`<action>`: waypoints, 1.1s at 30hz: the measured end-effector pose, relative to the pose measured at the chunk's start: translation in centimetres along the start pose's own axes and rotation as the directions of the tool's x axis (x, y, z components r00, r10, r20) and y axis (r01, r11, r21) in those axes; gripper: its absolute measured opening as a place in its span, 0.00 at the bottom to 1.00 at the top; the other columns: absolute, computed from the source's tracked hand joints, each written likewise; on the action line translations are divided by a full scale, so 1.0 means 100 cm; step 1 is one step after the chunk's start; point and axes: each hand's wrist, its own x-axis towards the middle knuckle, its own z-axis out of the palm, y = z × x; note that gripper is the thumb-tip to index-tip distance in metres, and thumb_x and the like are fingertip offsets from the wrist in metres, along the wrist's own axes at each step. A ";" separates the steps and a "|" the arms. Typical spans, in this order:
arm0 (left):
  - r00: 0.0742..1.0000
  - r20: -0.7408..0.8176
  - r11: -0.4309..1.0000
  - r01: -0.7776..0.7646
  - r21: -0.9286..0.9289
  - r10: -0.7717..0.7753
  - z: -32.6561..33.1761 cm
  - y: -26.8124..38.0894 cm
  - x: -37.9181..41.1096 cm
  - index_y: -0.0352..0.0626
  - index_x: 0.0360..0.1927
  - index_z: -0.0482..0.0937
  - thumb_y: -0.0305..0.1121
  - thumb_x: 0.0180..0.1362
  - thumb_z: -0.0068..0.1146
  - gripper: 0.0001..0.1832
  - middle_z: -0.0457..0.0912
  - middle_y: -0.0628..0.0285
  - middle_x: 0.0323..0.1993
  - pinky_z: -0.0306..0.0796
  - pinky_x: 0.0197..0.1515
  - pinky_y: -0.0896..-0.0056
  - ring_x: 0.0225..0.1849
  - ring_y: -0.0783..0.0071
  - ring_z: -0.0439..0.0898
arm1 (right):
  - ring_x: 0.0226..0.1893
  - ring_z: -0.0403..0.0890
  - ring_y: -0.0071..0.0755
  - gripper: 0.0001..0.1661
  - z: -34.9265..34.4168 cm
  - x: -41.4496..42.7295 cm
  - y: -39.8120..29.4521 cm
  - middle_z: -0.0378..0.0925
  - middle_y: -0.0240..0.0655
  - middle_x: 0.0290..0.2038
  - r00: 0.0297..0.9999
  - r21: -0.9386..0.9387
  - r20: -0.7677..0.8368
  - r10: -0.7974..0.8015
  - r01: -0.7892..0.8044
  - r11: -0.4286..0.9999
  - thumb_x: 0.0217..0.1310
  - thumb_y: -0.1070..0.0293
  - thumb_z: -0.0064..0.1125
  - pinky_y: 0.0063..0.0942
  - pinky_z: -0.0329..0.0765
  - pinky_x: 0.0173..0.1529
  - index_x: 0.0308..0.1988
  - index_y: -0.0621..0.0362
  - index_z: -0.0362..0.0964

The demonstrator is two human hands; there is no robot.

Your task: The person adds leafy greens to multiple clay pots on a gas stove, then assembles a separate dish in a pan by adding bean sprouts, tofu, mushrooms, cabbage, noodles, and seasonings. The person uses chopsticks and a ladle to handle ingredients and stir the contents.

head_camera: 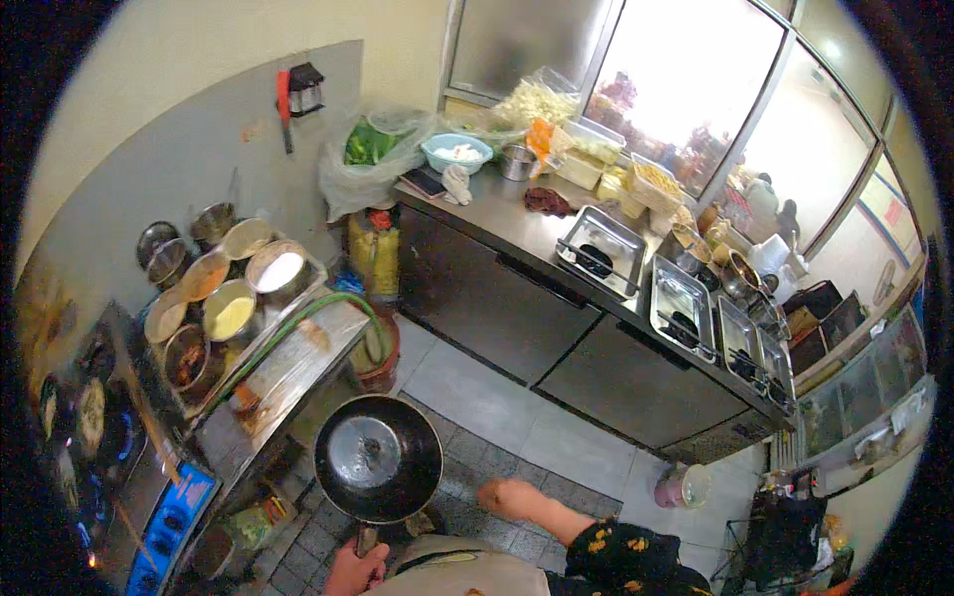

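Observation:
My left hand (359, 568) grips the handle of a dark wok (417, 477) at the bottom of the view. The wok is held above the tiled floor, its inside facing up, with a shiny greyish round patch on its base and no food visible in it. My right hand (508, 498) hangs to the right of the wok, apart from it, its fingers curled in. Nothing shows in that hand, though its palm side is hidden. A dark patterned sleeve covers the right forearm.
Left, a metal ledge (328, 335) holds several seasoning bowls (229, 310) and a green hose (298, 313). Beside it, flames show at the stove (93, 417), above blue control panel (168, 529). A steel counter (492, 212) across the floor bears metal trays (605, 246). A bucket (682, 486) stands right.

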 end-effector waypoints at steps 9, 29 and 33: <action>0.976 -0.043 0.970 0.216 0.114 -0.212 0.004 0.077 0.071 0.44 0.34 0.68 0.49 0.50 0.54 0.20 0.65 0.63 0.13 0.58 0.23 0.60 0.15 0.76 0.63 | 0.43 0.70 0.45 0.15 -0.119 0.109 0.088 0.69 0.40 0.43 0.977 0.050 -0.144 0.157 -0.151 0.987 0.50 0.64 0.49 0.37 0.70 0.44 0.41 0.52 0.70; 0.878 -0.301 0.907 0.414 0.084 -0.373 0.156 0.165 0.194 0.42 0.21 0.67 0.39 0.55 0.49 0.13 0.61 0.62 0.14 0.53 0.22 0.61 0.16 0.71 0.61 | 0.57 0.51 0.52 0.25 -0.211 0.223 0.313 0.51 0.48 0.56 0.797 -0.113 -0.544 0.262 -0.379 0.918 0.38 0.66 0.62 0.42 0.57 0.56 0.43 0.53 0.69; 0.900 -0.316 0.922 0.359 0.144 -0.301 0.140 0.124 0.195 0.41 0.24 0.68 0.41 0.52 0.53 0.14 0.63 0.64 0.13 0.56 0.21 0.62 0.16 0.71 0.62 | 0.54 0.54 0.54 0.22 -0.228 0.236 0.312 0.52 0.50 0.54 0.685 -0.126 -0.717 0.128 -0.308 0.943 0.34 0.70 0.61 0.44 0.59 0.53 0.38 0.55 0.69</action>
